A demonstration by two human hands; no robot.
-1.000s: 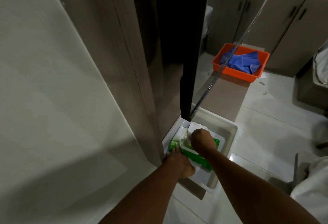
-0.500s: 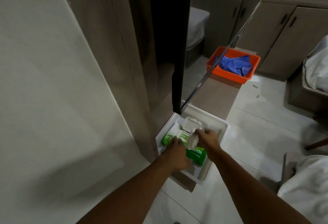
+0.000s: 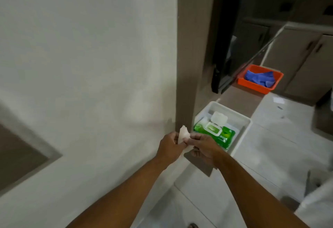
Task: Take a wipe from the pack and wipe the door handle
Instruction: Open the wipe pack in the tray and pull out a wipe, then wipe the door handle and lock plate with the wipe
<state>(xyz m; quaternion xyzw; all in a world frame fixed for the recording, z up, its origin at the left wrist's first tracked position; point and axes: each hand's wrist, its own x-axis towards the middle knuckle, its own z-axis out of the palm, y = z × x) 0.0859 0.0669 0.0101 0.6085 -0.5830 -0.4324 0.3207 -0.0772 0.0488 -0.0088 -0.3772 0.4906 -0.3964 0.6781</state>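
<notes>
A white wipe [image 3: 183, 134] is pinched between my left hand [image 3: 168, 147] and my right hand [image 3: 202, 146], held up in front of the white wall, left of and above the pack. The green wipe pack [image 3: 219, 133] lies in a white tray [image 3: 241, 119] on the floor, its white flip lid [image 3: 218, 118] standing open. A dark door edge [image 3: 219, 65] with a small latch part stands beyond the tray. No door handle shows in this view.
An orange tray [image 3: 242, 81] with blue cloths [image 3: 260, 79] sits on a brown ledge [image 3: 241, 101] further back. Grey cabinets [image 3: 292, 56] line the far right. A white wall [image 3: 90, 65] fills the left. White fabric [image 3: 317, 208] lies at the lower right.
My hands lifted off the pack and came away to the left with a wipe held between them. The view swung left toward the wall.
</notes>
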